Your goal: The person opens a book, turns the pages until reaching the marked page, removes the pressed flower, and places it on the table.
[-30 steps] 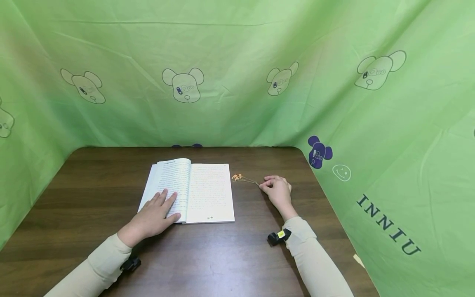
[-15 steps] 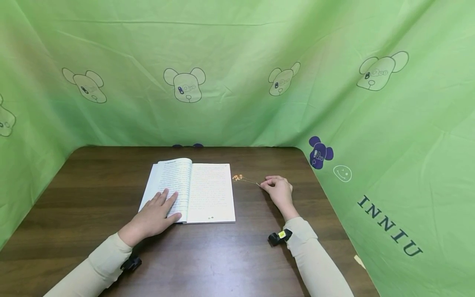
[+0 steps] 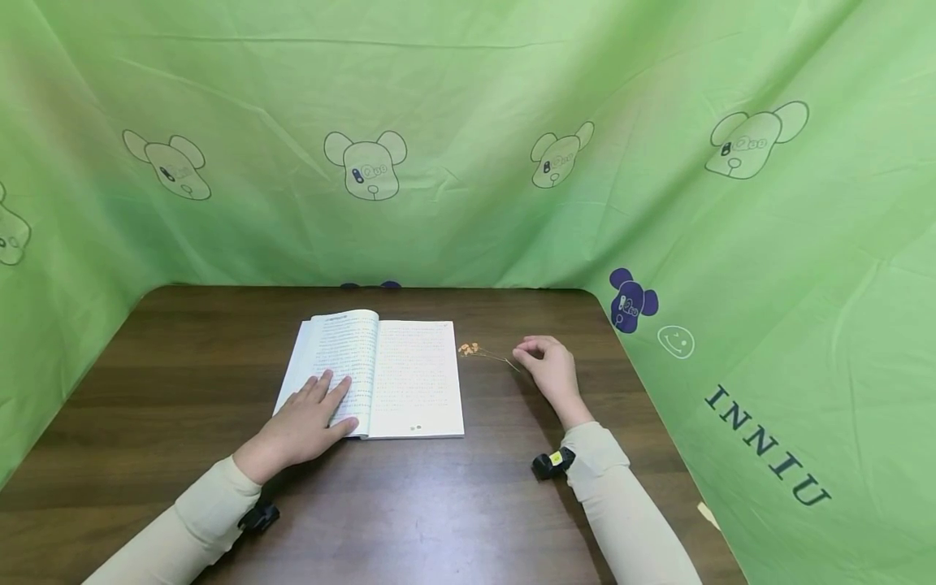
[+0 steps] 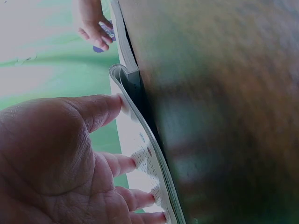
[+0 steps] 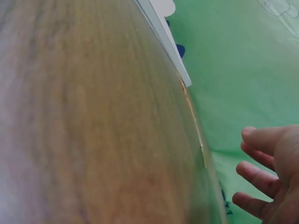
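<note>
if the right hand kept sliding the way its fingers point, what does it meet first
Probably the dried flower sprig lying on the table: the right hand points left toward it, its stem end just off the fingertips. Beyond that lies the open book. Whether the fingers already touch the stem is unclear.

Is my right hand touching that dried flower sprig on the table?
Apart. The right wrist view shows the right hand open above the table, clear of the sprig.
</note>
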`<state>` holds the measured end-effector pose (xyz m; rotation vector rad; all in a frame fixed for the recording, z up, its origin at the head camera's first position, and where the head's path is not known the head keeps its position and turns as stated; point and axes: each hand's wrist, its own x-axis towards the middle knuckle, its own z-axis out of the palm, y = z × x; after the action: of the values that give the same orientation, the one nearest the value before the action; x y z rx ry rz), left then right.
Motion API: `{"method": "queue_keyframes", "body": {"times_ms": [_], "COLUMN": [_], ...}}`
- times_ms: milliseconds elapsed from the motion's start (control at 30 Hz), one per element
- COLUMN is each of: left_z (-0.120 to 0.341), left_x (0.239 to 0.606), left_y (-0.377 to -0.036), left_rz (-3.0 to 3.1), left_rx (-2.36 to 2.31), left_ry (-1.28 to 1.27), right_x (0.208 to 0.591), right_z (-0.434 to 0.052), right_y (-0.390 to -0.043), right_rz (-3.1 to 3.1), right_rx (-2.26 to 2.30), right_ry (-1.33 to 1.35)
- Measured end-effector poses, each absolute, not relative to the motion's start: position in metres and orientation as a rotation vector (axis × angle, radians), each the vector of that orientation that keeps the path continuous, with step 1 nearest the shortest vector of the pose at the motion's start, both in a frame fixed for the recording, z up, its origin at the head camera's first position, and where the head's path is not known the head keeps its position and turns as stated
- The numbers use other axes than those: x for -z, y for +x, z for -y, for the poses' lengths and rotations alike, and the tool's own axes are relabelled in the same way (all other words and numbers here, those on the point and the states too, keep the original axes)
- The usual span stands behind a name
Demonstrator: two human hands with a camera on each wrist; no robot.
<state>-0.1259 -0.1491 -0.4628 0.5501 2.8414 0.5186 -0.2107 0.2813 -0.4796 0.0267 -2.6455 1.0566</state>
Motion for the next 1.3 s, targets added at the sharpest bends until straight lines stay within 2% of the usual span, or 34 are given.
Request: {"method": "queue_keyframes", "body": {"times_ms": [733, 967, 1300], "left_z": [0.151, 0.151, 0.157], "left_x": [0.466, 0.464, 0.466], "left_y": [-0.128, -0.127, -0.125], "left_rz": [-2.863, -2.862, -2.864], "left_rx": [-0.566, -0.587, -0.602], "left_ry": [0.548, 0.552, 0.622], "right_x": [0.440, 0.439, 0.445], "right_z": [-0.237, -0.216, -0.196], "right_y": [-0.197, -0.186, -0.172], "right_rz": [2.726, 2.770, 2.850], "right_rx": [-0.986, -0.765, -0.551], "right_ry": [0.462, 0.707, 0.902]}}
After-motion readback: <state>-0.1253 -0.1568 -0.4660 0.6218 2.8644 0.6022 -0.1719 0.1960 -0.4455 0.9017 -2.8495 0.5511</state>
